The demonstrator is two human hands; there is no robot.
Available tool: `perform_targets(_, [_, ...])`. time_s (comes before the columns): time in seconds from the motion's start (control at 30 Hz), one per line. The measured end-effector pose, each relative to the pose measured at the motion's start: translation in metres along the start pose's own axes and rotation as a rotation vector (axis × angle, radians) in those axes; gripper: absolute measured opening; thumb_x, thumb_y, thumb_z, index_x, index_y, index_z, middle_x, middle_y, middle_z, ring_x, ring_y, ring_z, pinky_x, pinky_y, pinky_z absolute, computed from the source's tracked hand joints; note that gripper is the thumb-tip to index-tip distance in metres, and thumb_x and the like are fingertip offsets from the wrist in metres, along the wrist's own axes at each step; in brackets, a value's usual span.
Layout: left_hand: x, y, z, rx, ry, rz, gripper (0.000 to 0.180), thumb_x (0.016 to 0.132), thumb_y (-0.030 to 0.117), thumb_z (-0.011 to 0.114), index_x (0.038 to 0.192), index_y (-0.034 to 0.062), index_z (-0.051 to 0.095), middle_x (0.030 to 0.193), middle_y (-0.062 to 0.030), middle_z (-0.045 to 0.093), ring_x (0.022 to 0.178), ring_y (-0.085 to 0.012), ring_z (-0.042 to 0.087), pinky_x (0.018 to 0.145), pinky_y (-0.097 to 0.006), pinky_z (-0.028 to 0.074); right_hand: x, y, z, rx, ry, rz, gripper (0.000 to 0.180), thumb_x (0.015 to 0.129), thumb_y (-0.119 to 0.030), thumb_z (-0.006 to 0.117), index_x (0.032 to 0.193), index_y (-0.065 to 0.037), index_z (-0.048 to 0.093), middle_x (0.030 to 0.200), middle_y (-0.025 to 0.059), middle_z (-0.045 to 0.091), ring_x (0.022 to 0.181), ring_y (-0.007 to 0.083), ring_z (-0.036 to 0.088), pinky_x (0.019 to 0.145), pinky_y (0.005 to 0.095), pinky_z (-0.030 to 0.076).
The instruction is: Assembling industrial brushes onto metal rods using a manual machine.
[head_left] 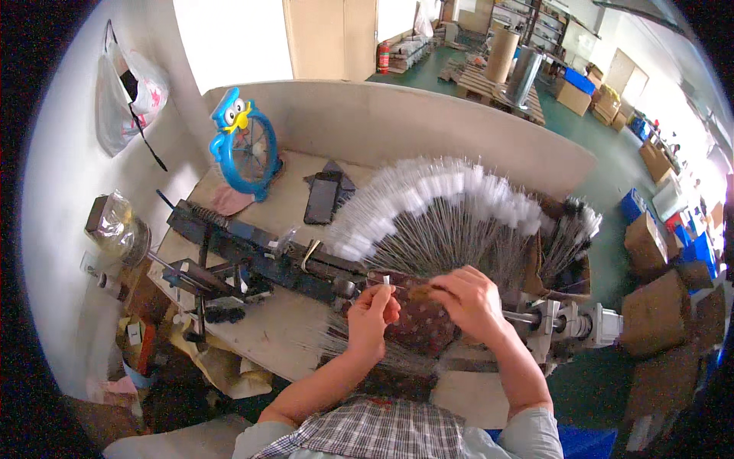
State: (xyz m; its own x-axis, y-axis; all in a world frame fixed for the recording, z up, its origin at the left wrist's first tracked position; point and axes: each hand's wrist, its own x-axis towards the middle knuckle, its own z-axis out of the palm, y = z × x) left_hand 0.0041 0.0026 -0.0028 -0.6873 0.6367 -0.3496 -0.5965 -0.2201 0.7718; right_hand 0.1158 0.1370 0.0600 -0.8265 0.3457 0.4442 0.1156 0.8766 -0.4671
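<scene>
Pretty bright daylight overall. The window (229,34) up top is totally blown out white, and the far right side washes out too. Shadows are soft. Heavy fisheye bend with black corners, the wall (397,115) curves, and detail gets mushy toward the rim.

A small white-tipped piece (387,281), probably the end of a thin wire brush, is standing upright, pinched at the left hand's (372,312) fingertips. The right hand (466,298) is closing over a small brownish object (421,291) just beside it; its kind cannot be told. Both are sitting above the dark machine (260,256) on the desk (267,329).
</scene>
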Motion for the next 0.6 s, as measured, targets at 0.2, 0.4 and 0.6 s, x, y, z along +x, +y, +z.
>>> perform_targets(0.2, [0.001,0.004,-0.003,0.012,0.017,-0.105,0.017,0.088,0.022,0.057,0.088,0.0048,0.058,0.066,-0.0009,0.056,0.057,-0.0074,0.051,0.052,-0.021,0.042,0.031,-0.006,0.057,-0.029,0.011,-0.024,0.016,0.077,-0.024,0.061,0.08,-0.009,0.065,0.077,0.008,0.062,0.076,0.0275,0.059,0.068,0.0383,0.048])
perform_targets(0.4, [0.002,0.001,-0.007,0.107,-0.058,-0.067,0.03,0.092,0.034,0.049,0.089,0.0048,0.056,0.068,-0.0017,0.057,0.057,-0.0104,0.054,0.052,-0.022,0.044,0.03,-0.011,0.043,0.145,-0.12,0.201,0.017,0.075,-0.02,0.065,0.082,-0.006,0.068,0.074,0.0095,0.063,0.074,0.0257,0.06,0.067,0.0349,0.048])
perform_targets(0.6, [0.002,0.012,0.0,-0.092,-0.079,-0.112,0.042,0.096,0.041,0.035,0.096,0.004,0.055,0.085,-0.0064,0.06,0.078,-0.0168,0.058,0.077,-0.031,0.045,0.026,-0.004,0.051,0.246,-0.073,0.234,0.018,0.075,-0.02,0.065,0.085,-0.004,0.068,0.075,0.0103,0.063,0.074,0.0255,0.06,0.066,0.0336,0.048])
